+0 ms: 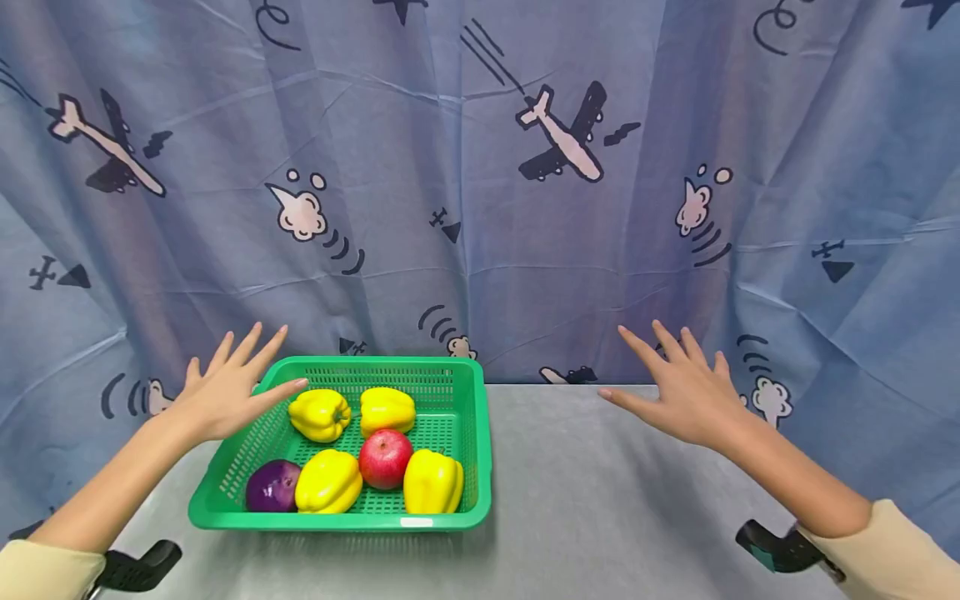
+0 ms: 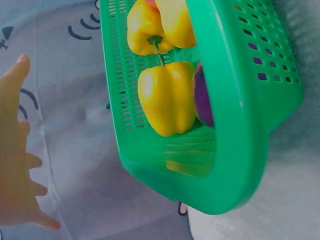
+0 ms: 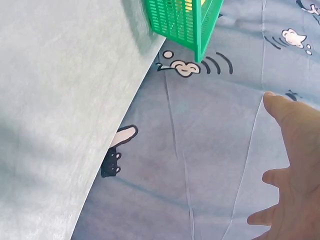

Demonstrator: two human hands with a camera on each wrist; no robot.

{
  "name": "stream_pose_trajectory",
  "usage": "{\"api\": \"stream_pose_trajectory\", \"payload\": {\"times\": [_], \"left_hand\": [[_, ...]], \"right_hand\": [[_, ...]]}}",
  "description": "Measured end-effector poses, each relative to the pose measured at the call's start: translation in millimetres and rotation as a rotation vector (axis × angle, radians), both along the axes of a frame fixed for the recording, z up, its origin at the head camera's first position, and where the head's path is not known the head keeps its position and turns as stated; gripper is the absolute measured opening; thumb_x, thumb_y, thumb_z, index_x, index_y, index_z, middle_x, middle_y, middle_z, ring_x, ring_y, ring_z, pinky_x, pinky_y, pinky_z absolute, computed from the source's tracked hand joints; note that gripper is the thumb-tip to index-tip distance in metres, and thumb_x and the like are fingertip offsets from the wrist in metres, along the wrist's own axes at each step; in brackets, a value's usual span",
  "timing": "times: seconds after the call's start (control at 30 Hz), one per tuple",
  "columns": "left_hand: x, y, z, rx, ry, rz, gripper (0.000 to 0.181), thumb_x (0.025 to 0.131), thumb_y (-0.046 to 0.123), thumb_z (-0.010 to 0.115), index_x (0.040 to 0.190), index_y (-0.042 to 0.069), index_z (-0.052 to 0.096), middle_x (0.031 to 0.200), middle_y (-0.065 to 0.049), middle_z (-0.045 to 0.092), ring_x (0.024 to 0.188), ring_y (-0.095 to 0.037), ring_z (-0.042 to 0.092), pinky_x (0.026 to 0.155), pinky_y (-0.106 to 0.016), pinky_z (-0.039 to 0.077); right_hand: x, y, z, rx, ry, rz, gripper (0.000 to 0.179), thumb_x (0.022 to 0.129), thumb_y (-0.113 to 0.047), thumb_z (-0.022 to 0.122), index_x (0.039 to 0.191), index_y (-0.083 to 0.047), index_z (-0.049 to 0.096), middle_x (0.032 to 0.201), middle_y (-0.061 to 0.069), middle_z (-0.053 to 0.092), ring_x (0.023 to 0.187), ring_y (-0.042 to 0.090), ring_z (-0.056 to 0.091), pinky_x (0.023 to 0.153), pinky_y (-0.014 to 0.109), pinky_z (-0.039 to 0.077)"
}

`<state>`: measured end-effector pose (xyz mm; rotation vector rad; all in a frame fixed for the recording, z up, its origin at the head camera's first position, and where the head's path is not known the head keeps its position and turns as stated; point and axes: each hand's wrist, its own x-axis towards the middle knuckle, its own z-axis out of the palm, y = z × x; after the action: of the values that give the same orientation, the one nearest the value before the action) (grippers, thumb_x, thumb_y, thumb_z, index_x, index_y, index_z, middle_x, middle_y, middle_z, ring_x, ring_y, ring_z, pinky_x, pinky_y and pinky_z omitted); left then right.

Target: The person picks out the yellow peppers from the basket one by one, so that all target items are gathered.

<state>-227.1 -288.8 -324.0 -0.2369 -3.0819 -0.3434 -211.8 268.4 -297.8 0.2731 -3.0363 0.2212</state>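
Nearest me, at the bottom corners of the head view, my cream sleeves [image 1: 900, 550] are cut off by the frame, each beside a dark wrist mount. On the grey table [image 1: 637, 500] sits the green basket [image 1: 337, 521], left of centre; its long axis runs from me toward the curtain, the near rim facing me. Its front row holds a purple fruit [image 1: 273, 487], two yellow peppers [image 1: 328, 482] and, just behind them, a red apple [image 1: 386, 458]; two more peppers lie in the back row. From the left wrist, the purple fruit is mostly hidden behind the basket wall. My left hand [image 1: 225, 392] hovers flat with fingers spread wide over the basket's far left corner, holding nothing; whether the thumb touches the rim is unclear. My right hand [image 1: 686, 392], equally spread and empty, hangs above the table's far edge, well apart from the basket. Behind everything hangs a blue curtain [image 1: 480, 167] printed with aeroplanes.
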Motion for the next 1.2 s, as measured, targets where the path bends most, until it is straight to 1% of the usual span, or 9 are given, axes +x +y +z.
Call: {"api": "stream_pose_trajectory", "payload": {"times": [0.17, 0.27, 0.37, 0.5, 0.7, 0.87, 1.0, 1.2], "left_hand": [[1.1, -7.3, -3.4, 0.04, -0.02, 0.01, 0.098, 0.101, 0.074, 0.045, 0.171, 0.017, 0.008, 0.172, -0.032, 0.003, 0.152, -0.066, 0.001, 0.109, -0.092, 0.001], [2.2, -11.3, -6.1, 0.068, -0.021, 0.008, 0.097, 0.102, 0.073, 0.045, 0.171, 0.018, 0.006, 0.172, -0.031, 0.002, 0.152, -0.066, 0.002, 0.108, -0.092, 0.001], [3.7, -14.5, -8.9, 0.097, -0.016, 0.003, 0.095, 0.103, 0.071, 0.045, 0.171, 0.018, 0.004, 0.173, -0.031, 0.002, 0.152, -0.066, 0.003, 0.108, -0.092, 0.004], [6.1, -18.5, -13.3, 0.142, -0.005, -0.008, 0.092, 0.105, 0.066, 0.045, 0.171, 0.017, 0.004, 0.172, -0.032, 0.003, 0.152, -0.066, 0.004, 0.107, -0.092, 0.009], [9.8, -26.2, -26.0, 0.25, 0.02, -0.038, 0.088, 0.109, 0.055, 0.047, 0.17, 0.009, 0.005, 0.17, -0.037, 0.005, 0.151, -0.068, 0.005, 0.11, -0.09, 0.012], [13.7, -31.7, -35.7, 0.335, 0.036, -0.056, 0.084, 0.11, 0.048, 0.048, 0.17, 0.007, 0.005, 0.17, -0.036, 0.007, 0.153, -0.064, 0.01, 0.112, -0.087, 0.016], [16.5, -34.5, -43.1, 0.376, 0.043, -0.05, 0.081, 0.111, 0.046, 0.047, 0.17, 0.007, 0.006, 0.171, -0.035, 0.01, 0.153, -0.061, 0.013, 0.112, -0.086, 0.018], [20.4, -37.4, -51.6, 0.422, 0.046, -0.039, 0.077, 0.113, 0.043, 0.044, 0.169, 0.005, 0.009, 0.169, -0.036, 0.015, 0.152, -0.063, 0.016, 0.112, -0.086, 0.018]], "right_hand": [[3.1, -7, -2.0, -0.007, 0.015, 0.024, 0.102, 0.092, -0.08, 0.058, 0.17, -0.024, 0.024, 0.17, 0.034, 0.016, 0.151, 0.067, 0.012, 0.108, 0.093, 0.009], [4.7, -12, -3.1, -0.006, 0.027, 0.04, 0.1, 0.092, -0.079, 0.059, 0.17, -0.024, 0.025, 0.169, 0.034, 0.019, 0.149, 0.068, 0.015, 0.107, 0.094, 0.01], [5.6, -16, -3.8, -0.001, 0.032, 0.048, 0.099, 0.093, -0.079, 0.058, 0.17, -0.024, 0.026, 0.169, 0.034, 0.021, 0.149, 0.067, 0.018, 0.107, 0.093, 0.013], [5.7, -22, -5.5, -0.009, 0.039, 0.058, 0.098, 0.093, -0.078, 0.058, 0.169, -0.024, 0.027, 0.168, 0.033, 0.023, 0.149, 0.066, 0.021, 0.107, 0.092, 0.017], [7.1, -30, -9.3, -0.036, 0.041, 0.081, 0.095, 0.094, -0.077, 0.058, 0.168, -0.025, 0.03, 0.168, 0.031, 0.027, 0.149, 0.064, 0.024, 0.108, 0.091, 0.019], [9.5, -37, -12.2, -0.06, 0.064, 0.105, 0.092, 0.096, -0.074, 0.06, 0.167, -0.024, 0.033, 0.167, 0.029, 0.031, 0.149, 0.062, 0.028, 0.11, 0.088, 0.025], [10.0, -40, -14.6, -0.08, 0.086, 0.126, 0.089, 0.096, -0.07, 0.062, 0.166, -0.021, 0.037, 0.166, 0.028, 0.035, 0.148, 0.06, 0.032, 0.111, 0.085, 0.03], [9.1, -44, -19.6, -0.11, 0.093, 0.154, 0.086, 0.097, -0.068, 0.063, 0.164, -0.019, 0.041, 0.163, 0.027, 0.04, 0.147, 0.057, 0.037, 0.11, 0.082, 0.034]]}}
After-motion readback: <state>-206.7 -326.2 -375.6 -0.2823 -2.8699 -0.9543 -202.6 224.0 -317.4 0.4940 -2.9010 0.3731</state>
